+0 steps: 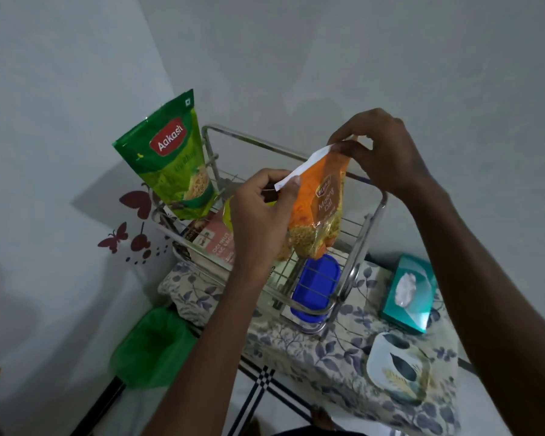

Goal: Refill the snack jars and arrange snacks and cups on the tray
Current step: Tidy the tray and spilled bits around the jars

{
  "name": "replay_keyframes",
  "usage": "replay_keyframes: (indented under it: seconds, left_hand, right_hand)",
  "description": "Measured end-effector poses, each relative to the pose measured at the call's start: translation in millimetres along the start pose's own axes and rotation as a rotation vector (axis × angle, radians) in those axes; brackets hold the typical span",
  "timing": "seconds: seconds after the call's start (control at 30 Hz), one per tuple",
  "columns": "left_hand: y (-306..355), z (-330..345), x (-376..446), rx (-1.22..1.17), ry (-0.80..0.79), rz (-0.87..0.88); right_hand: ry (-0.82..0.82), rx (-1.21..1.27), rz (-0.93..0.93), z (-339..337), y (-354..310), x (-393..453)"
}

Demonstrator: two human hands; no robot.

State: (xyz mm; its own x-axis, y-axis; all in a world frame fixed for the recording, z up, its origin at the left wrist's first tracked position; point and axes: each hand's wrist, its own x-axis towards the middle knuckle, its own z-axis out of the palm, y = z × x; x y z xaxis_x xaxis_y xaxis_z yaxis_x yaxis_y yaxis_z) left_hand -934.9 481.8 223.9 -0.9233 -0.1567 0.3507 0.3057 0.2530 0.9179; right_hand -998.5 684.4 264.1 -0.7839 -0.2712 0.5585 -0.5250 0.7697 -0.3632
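Note:
An orange Moong Dal packet [321, 206] hangs in the air above the steel wire rack [370, 228]. My left hand [265, 212] pinches the lower end of its white top seal. My right hand [381, 149] pinches the upper end of that seal. Yellow dal fills the packet's clear bottom. A green Aakash snack pouch [170, 158] stands upright at the rack's left end. A blue-lidded container [317, 283] sits under the rack's near end. A white leaf-printed tray [397, 366] lies on the floral tablecloth [296, 350] at the right.
A pink snack box [216, 240] lies in the rack under my left hand. A teal tissue box [408, 292] sits right of the rack. A green bag [153, 347] hangs beside the table at the left. Walls stand close behind and to the left.

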Motion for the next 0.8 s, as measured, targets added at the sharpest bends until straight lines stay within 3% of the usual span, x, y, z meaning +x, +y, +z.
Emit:
replay_keyframes:
  seconds: [0.27, 0.57, 0.8]
  left_hand:
    - [5, 28, -13, 0.074, -0.014, -0.069]
    - [8, 35, -21, 0.083, -0.014, -0.087]
    - [14, 26, -22, 0.09, 0.053, -0.076]
  right_hand:
    - [-0.062, 0.033, 0.008, 2, 31, -14]
    - [0.055, 0.099, 0.004, 9, 35, -35]
    - [0.25, 0.198, -0.035, -3, -7, -42]
